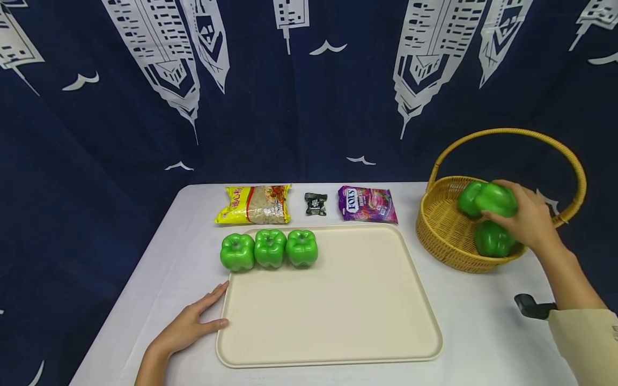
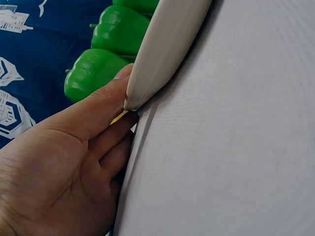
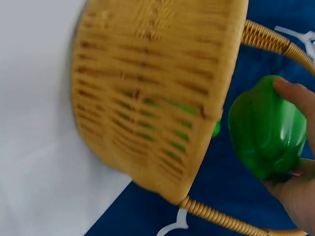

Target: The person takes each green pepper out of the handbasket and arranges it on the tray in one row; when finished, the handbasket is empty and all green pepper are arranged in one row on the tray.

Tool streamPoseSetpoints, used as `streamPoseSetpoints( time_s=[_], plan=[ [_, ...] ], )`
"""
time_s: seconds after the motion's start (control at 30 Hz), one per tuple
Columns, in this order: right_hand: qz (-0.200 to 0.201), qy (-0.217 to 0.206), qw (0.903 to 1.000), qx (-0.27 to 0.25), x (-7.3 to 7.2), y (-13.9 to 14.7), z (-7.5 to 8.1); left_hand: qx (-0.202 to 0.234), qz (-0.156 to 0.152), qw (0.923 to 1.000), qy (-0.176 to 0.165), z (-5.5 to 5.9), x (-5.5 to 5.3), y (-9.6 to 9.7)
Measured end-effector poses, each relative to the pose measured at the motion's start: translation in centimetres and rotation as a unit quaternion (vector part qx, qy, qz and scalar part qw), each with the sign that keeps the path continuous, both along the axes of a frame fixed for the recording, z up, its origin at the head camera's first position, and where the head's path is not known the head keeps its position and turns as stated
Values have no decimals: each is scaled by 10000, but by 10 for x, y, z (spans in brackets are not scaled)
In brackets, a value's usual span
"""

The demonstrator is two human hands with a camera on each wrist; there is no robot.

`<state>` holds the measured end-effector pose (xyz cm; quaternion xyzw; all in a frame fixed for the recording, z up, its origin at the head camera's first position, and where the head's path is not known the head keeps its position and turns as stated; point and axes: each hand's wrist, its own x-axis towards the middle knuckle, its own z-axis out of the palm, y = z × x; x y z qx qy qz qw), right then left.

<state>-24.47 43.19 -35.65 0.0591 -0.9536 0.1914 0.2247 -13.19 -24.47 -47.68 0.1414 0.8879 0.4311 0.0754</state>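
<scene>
Over the wicker basket [image 1: 444,254], my right hand [image 1: 533,220] grips a green bell pepper [image 1: 497,200]. The right wrist view shows this held pepper [image 3: 266,130] apart from the basket's rim, thumb and fingers around it. Two more green peppers, one at the back [image 1: 468,198] and one at the front [image 1: 493,239], lie inside the basket. My left hand [image 1: 185,327] touches the left edge of the beige tray [image 1: 338,300] with its fingers extended. A row of green peppers [image 1: 270,248] sits along the tray's far left corner, the leftmost overlapping the rim.
Behind the tray lie a yellow packet [image 1: 253,205], a small black wrapped piece [image 1: 316,204] and a purple Fox's bag [image 1: 368,204]. The basket's tall handle [image 1: 507,131] arches beside my right hand. A dark blue printed cloth hangs behind the white table [image 1: 169,257].
</scene>
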Motion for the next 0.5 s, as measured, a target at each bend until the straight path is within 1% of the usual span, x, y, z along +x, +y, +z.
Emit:
streamPoseSetpoints(
  time_s=[0.13,0.27,0.37,0.5],
  plan=[
    [175,153,9991,-345,10,-19,-2,37,-26,10000,-26,1,0,0],
    [351,270,9976,-532,16,-37,-2,59,-31,10000,-47,0,0,0],
    [457,262,9965,-643,20,-52,-2,23,-11,10000,-37,0,0,0],
    [606,220,9933,-954,26,-74,-2,-108,39,9999,-24,-1,-1,0]
  ],
)
